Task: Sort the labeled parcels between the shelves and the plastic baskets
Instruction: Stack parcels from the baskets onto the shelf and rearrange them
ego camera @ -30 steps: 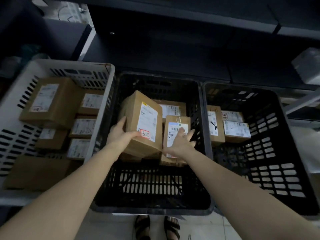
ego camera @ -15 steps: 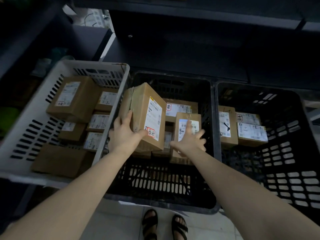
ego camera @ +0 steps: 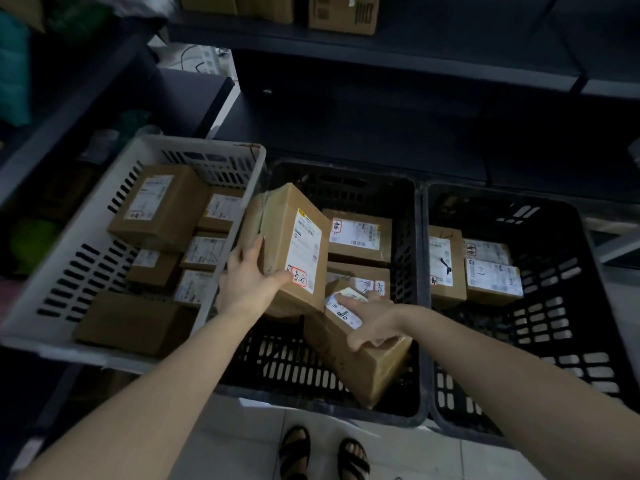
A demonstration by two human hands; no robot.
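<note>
Both bare forearms reach forward and down into the middle black plastic basket [ego camera: 346, 181]. The left hand [ego camera: 247, 278] grips a large brown cardboard parcel [ego camera: 284, 237] by its near left corner: thumb pressed across the front face beside the red-marked corner of the white label, fingers wrapped up the left side. That parcel stands tilted at the basket's left side, its top leaning toward the rim of the white slotted plastic basket [ego camera: 86, 258]; I cannot tell whether its lower edge rests on anything. The right hand [ego camera: 372, 318] lies on a smaller brown cardboard parcel [ego camera: 360, 365], fingers spread over its labelled top and thumb hooked down the near side, grasping it. This parcel sits tipped in the front of the middle basket, its far corner just beside the large one. Two flat labelled parcels [ego camera: 360, 233] lie behind. More labelled boxes fill the white basket, and two sit in the right black plastic basket [ego camera: 554, 306]. A dark shelf [ego camera: 381, 46] runs above.
</note>
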